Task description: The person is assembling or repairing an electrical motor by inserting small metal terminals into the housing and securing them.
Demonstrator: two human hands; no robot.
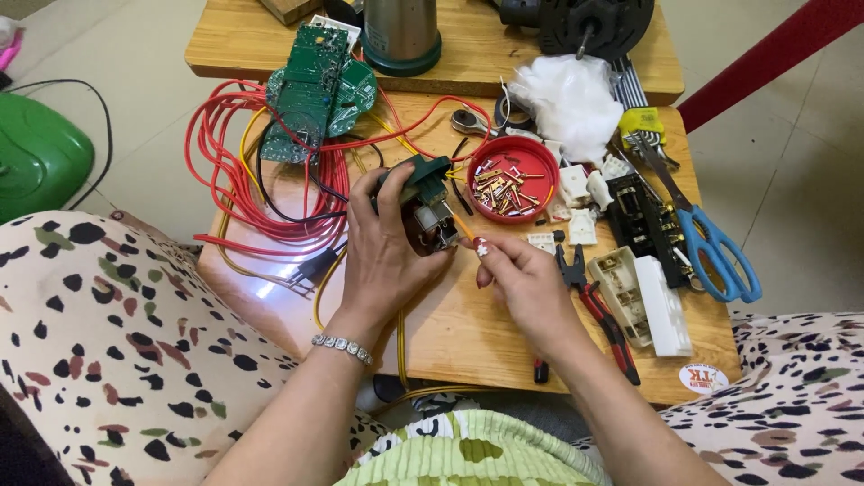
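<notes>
From here I see a tangle of red wire (236,171) lying loose on the left of the wooden table (450,324), with green circuit boards (317,90) resting on its far side. Those wires look soft and springy; I judge they would drag at anything joined to them.

My left hand (382,256) is wrapped around a small motor unit (425,202) with a dark green plastic top, held just above the table's middle. Fingers and thumb are closed on its body. It looks light but stiff, with bare metal and thin leads below, so I judge the plastic shell is the safe place to grip, not the wire ends.

My right hand (520,274) has thumb and forefinger pinched together on a thin orange wire (462,225) running into the unit. That wire seems fine and easily kinked; a hold close to the unit would suit it.

Just beyond sits a red lid (513,180) full of small metal bits, likely to scatter if bumped. Further right lie pliers (598,315), white plastic parts (661,306) and blue scissors (715,247).
</notes>
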